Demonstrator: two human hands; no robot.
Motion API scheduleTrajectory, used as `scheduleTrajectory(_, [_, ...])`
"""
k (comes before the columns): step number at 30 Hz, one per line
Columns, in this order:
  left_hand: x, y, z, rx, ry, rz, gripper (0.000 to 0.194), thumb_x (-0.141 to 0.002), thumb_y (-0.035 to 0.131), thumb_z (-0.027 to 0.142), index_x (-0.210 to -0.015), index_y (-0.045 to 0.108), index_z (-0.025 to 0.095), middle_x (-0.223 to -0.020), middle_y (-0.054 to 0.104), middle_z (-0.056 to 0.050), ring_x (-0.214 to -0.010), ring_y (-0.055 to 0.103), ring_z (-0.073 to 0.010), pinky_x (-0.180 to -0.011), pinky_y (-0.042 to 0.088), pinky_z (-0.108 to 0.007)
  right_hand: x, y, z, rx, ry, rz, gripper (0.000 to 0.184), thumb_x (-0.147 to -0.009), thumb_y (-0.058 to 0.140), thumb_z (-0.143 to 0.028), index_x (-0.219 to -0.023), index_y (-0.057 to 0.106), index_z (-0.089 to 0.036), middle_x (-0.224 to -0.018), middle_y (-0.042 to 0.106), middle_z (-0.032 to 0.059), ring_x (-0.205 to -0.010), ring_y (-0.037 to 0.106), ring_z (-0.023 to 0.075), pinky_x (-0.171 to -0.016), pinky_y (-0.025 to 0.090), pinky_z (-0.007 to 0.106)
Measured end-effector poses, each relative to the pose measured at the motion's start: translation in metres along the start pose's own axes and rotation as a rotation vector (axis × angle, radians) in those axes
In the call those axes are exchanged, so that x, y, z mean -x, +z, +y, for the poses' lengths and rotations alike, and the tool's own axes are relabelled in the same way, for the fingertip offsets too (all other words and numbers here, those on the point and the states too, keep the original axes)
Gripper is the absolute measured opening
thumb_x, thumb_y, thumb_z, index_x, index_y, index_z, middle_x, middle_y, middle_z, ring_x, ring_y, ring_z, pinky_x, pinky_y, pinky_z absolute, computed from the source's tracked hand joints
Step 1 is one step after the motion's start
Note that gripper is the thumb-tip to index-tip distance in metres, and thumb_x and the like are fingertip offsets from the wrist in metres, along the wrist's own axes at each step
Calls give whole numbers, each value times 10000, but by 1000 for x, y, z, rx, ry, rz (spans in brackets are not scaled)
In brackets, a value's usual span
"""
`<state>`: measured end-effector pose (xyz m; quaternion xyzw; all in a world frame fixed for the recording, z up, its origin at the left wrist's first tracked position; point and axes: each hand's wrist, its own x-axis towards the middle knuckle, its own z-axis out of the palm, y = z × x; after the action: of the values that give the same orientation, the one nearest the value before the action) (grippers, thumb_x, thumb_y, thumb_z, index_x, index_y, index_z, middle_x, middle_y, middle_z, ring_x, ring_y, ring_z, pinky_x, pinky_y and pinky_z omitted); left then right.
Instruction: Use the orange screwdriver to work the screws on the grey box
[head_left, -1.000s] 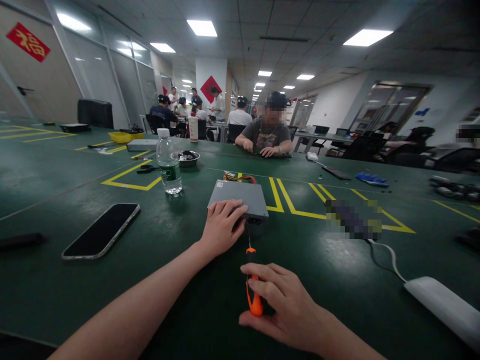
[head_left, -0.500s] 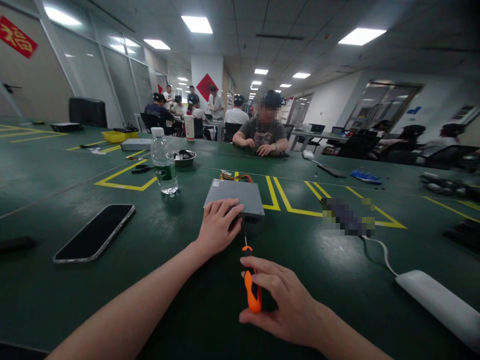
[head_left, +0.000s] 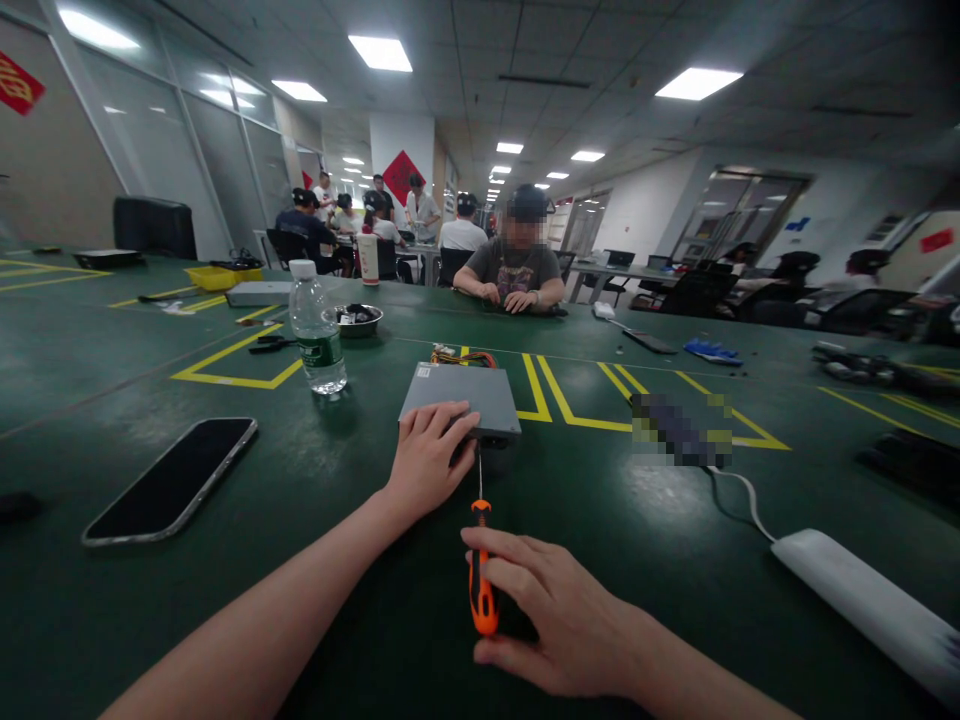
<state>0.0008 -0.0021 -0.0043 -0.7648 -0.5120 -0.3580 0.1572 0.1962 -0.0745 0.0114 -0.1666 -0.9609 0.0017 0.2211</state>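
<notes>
In the head view, a grey metal computer power supply (head_left: 480, 392) lies on the green table, a bundle of coloured cables (head_left: 461, 357) at its far side. My left hand (head_left: 429, 450) grips its near left part, fingers over the top and thumb at the front face. An orange and black screwdriver (head_left: 483, 590) points away from me, its thin shaft reaching the front face of the power supply. The tip itself is hidden there. Fingers and thumb of my right hand (head_left: 547, 610) are closed around the screwdriver's handle.
A phone (head_left: 172, 480) and a water bottle (head_left: 319, 340) stand to the left, with a metal bowl (head_left: 358, 320) behind. A white power strip (head_left: 862, 600) with a cable lies at right. Yellow tape (head_left: 592, 425) marks the table. A person (head_left: 517, 265) sits opposite.
The screwdriver's handle has turned about its axis and stands a little straighter in my right hand. My left hand keeps its place on the power supply. The whole view has shifted slightly.
</notes>
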Motion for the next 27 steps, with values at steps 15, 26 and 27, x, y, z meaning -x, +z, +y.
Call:
scheduleTrajectory(15, [0, 2, -2, -19, 8, -11, 276, -853, 480, 284, -1123, 534, 272, -1233, 553, -19, -1109, 459, -228, -900, 309, -411, 17, -4, 18, 44, -184, 339, 335, -897, 446, -341, -1140, 359, -127, -1052, 642, 192, -849, 675, 186, -727, 540, 301])
scheduleTrajectory(26, [0, 0, -1, -14, 9, -14, 273, -848, 483, 278, -1115, 540, 272, -1217, 564, -26, -1102, 466, -234, -890, 313, -412, 21, -14, 23, 91, -112, 409, 326, -804, 477, -258, -1095, 388, -141, -982, 670, 165, -848, 678, 181, -687, 541, 282])
scheduleTrajectory(27, [0, 0, -1, -14, 10, -15, 276, -846, 486, 278, -1116, 540, 273, -1217, 564, -26, -1101, 466, -236, -889, 314, -414, 21, -14, 23, 95, -106, 405, 318, -805, 474, -256, -1090, 389, -142, -975, 671, 162, -849, 678, 179, -689, 541, 280])
